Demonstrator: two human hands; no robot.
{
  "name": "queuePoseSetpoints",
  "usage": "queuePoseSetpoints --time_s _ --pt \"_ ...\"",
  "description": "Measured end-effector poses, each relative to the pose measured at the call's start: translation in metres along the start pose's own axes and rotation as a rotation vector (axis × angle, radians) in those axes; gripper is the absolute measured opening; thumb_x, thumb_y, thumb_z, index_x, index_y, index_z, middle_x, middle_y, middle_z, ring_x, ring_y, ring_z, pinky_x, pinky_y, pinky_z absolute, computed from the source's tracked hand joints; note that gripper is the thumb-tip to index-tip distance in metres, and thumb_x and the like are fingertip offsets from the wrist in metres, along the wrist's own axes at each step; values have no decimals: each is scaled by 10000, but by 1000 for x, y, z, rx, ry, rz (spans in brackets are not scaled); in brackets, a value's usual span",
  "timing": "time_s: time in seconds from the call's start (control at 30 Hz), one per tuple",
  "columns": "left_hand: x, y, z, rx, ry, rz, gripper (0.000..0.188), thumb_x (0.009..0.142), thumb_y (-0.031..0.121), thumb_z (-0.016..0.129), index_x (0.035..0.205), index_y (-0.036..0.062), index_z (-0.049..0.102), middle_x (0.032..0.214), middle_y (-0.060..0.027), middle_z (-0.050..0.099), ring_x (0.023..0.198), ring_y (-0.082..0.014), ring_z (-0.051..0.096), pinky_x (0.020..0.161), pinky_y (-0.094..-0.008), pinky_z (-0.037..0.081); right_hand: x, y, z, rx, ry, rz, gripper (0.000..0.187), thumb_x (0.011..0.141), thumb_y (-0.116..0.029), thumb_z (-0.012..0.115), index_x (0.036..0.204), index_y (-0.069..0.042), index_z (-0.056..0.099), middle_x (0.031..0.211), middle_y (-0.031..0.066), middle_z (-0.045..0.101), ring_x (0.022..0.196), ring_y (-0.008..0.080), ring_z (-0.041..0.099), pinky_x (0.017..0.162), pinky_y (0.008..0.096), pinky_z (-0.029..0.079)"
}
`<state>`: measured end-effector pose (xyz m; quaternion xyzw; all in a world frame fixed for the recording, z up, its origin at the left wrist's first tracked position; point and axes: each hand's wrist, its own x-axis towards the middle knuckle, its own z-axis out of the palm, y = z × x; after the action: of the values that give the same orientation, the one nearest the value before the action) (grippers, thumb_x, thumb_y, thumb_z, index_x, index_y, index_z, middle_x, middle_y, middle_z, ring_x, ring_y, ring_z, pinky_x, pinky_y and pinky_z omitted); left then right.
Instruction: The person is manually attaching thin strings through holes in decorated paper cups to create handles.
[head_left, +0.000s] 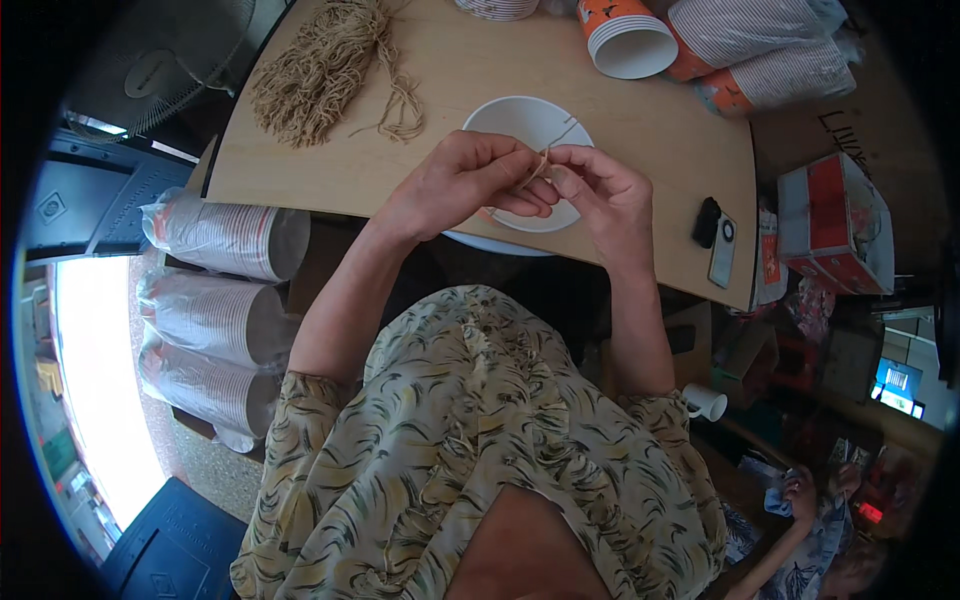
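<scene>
Both my hands meet over a white paper bowl near the table's front edge. A thin tan cord runs between my fingertips, and one loose end sticks up past my right fingers. My left hand pinches the cord with thumb and forefinger, its other fingers curled loosely below. From the other side, my right hand pinches the same cord between thumb and forefinger. Whether the cord is knotted at the pinch is too small to tell. A tangled bundle of tan cord lies at the table's far left.
Orange paper buckets and wrapped stacks occupy the far right. More wrapped stacks stand left of the table. A phone and small black object lie at the right edge. Another person's arm shows lower right.
</scene>
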<state>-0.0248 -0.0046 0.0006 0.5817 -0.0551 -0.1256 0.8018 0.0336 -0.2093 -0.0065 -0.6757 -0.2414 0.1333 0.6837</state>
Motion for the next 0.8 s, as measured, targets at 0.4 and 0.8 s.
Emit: queuePoseSetpoints --time_s 0.4,0.8 --pt "-1 5 -1 -20 -108 -11 263 1027 71 517 1193 -112 605 1083 -181 715 1003 -221 724 945 -321 587 -2 -8 -1 -149 -78 -65 270 949 -109 694 1194 4 695 1053 73 718 918 131 664 840 280 532" --pt "1 -1 0 15 -105 -14 249 1019 40 494 1188 -108 600 1079 -168 708 1017 -213 717 947 -318 581 -1 -15 6 -721 36 -460 198 829 29 764 1024 20 726 987 95 705 865 168 653 793 292 535"
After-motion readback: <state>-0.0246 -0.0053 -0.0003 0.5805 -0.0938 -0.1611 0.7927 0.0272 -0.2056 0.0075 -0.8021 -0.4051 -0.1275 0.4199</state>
